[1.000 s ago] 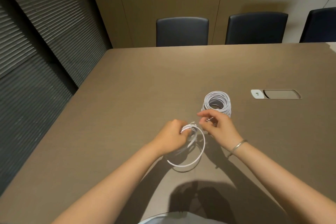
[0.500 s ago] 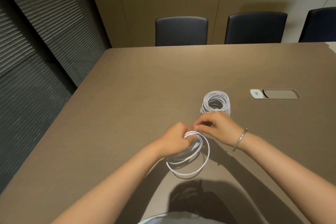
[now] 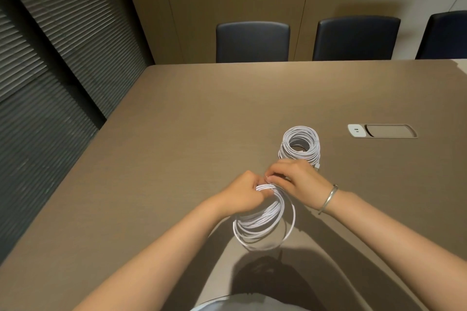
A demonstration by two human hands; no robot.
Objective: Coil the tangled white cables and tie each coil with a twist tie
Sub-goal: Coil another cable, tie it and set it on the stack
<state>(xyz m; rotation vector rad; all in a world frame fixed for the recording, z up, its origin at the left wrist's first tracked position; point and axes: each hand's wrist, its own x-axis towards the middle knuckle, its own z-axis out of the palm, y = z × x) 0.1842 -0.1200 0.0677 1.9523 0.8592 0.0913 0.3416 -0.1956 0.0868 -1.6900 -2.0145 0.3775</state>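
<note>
A loose coil of white cable [image 3: 262, 225] hangs over the brown table [image 3: 177, 149], gripped at its top by my left hand [image 3: 243, 193]. My right hand [image 3: 295, 179], with a metal bangle on the wrist, meets the left at the coil's top, its fingertips pinching something small and white there, apparently a twist tie [image 3: 268, 179]; it is mostly hidden. Just behind my right hand a stack of finished white cable coils [image 3: 300, 145] stands on the table.
A recessed power socket panel [image 3: 381, 131] sits in the table to the right. Three dark chairs [image 3: 252, 41] line the far edge. Slatted blinds [image 3: 50, 58] cover the left wall.
My hands have drawn together at the coil's top. The coil has swung lower and toward me, with more loops showing below my left hand.
</note>
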